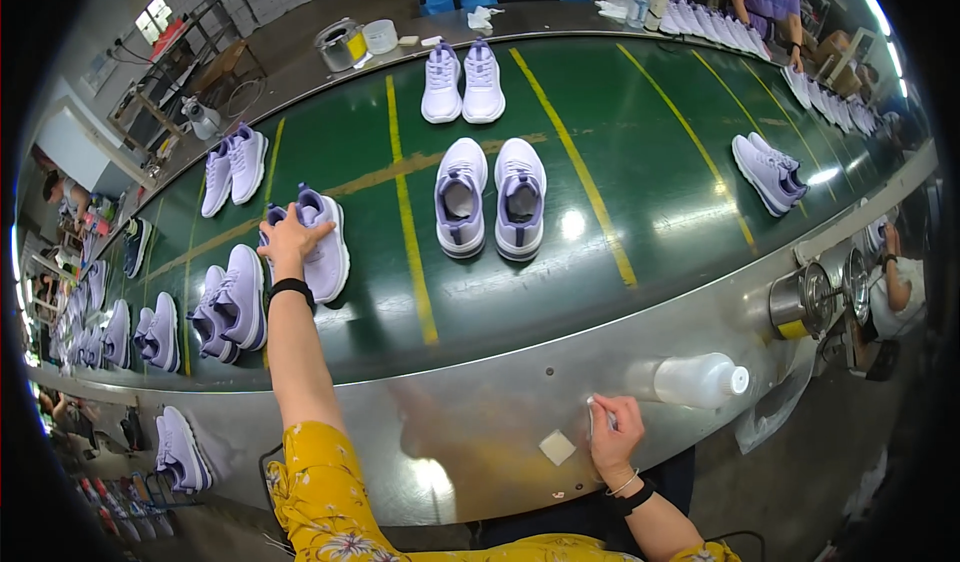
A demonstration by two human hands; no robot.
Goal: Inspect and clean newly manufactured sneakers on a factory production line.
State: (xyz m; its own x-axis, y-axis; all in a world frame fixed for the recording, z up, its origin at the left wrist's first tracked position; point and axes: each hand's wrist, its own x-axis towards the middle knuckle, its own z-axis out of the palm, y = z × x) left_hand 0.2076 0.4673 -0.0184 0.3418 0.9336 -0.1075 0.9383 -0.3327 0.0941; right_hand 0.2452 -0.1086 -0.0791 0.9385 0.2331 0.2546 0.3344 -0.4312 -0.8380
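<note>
My left hand (290, 237) reaches onto the green conveyor belt, its thumb and fingers spanning and gripping a pair of lavender sneakers (328, 254). The hand partly hides the left shoe of that pair. Over the metal ledge, my right hand (615, 434) is closed in a pinch with a small whitish piece at its fingertips, too small to name. A pale square pad (557, 448) lies just left of this hand. Beyond the hand, a white plastic bottle (694, 380) lies on its side. Straight ahead, another lavender pair (490, 202) sits on the belt, toes pointing away.
White sneakers (462, 84) stand at the belt's far side, and another pair (770, 174) is at the right. More sneakers (232, 302) line the left. A metal pot (800, 302) stands on the right of the ledge (480, 382). A co-worker (768, 2) works at the far right.
</note>
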